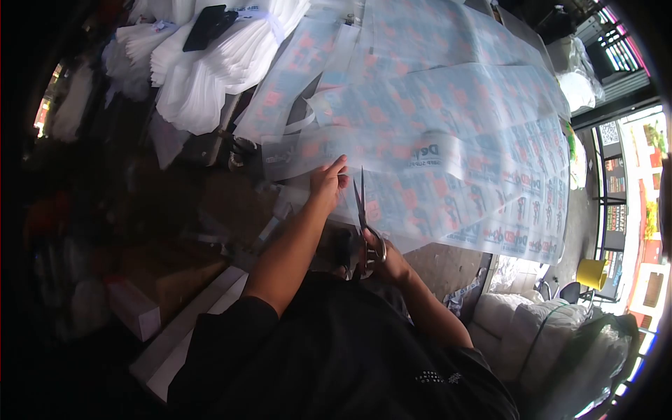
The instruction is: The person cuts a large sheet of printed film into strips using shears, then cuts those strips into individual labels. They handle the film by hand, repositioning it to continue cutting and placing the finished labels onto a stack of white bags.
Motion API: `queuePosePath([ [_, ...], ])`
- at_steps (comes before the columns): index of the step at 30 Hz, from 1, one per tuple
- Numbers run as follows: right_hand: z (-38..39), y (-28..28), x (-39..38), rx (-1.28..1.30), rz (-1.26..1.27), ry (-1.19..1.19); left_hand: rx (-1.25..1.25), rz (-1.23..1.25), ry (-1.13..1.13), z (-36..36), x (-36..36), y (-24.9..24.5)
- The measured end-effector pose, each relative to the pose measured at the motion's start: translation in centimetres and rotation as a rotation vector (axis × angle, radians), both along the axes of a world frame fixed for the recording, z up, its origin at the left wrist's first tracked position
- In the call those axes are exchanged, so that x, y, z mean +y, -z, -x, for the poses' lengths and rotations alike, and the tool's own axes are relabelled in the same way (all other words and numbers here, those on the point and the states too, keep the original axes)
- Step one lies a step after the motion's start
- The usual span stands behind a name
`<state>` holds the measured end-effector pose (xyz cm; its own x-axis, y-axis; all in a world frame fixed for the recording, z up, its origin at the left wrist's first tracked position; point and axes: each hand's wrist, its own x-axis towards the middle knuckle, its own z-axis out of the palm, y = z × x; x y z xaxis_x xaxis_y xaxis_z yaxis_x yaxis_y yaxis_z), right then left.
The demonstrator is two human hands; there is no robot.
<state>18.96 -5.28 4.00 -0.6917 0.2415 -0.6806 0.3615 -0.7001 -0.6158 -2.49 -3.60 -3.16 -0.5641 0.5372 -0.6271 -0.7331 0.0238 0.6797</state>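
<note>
A large translucent white sheet (pixel 420 168) with pale red and blue print and dark lettering spreads over the work surface in front of me. My left hand (pixel 330 182) is closed at the near left edge of this sheet, pinching it, with the index finger pointing away from me. Just to its right, my right hand (pixel 386 262) grips a pair of metal scissors (pixel 362 213) by the handles. Their blades stand slightly apart and point away from me, over the near part of the sheet. Part of the scissor handles is hidden by the fingers.
Stacks of white folded material (pixel 224 56) lie at the back left, with a black phone (pixel 204 28) on top. A cardboard box (pixel 168 280) stands at the lower left. Wrapped white bundles (pixel 521 329) and a yellow bucket (pixel 592 274) are on the right.
</note>
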Motion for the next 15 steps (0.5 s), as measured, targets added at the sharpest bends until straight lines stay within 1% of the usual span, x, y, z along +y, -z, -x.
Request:
queuePosePath([
  [1,0.7,-0.4,0.2,0.004,-0.032,0.043,0.043,0.026,0.045,-0.2,0.3,0.1],
  [5,2.4,0.1,1.2,0.008,-0.063,0.122,0.043,0.066,0.039,-0.4,0.2,-0.2],
  [8,3.5,-0.7,1.4,0.035,-0.137,0.147,-0.031,0.036,0.000,-1.2,0.2,-0.5],
  [9,3.7,-0.7,1.3,0.035,-0.136,0.147,-0.063,-0.040,-0.031,-1.6,0.4,-0.7],
  [10,3.9,-0.6,1.2,0.017,-0.188,0.149,-0.096,-0.116,-0.064,-1.8,0.4,-0.9],
  [12,4.2,-1.0,1.3,-0.003,-0.246,0.147,-0.122,-0.164,-0.064,-1.9,0.4,-0.8],
  [14,4.2,-1.9,1.4,-0.057,-0.329,0.070,-0.150,-0.214,-0.068,-1.9,0.6,-0.6],
  [15,4.1,-1.9,1.4,-0.060,-0.332,0.067,-0.174,-0.286,-0.094,-2.0,0.7,-0.4],
])
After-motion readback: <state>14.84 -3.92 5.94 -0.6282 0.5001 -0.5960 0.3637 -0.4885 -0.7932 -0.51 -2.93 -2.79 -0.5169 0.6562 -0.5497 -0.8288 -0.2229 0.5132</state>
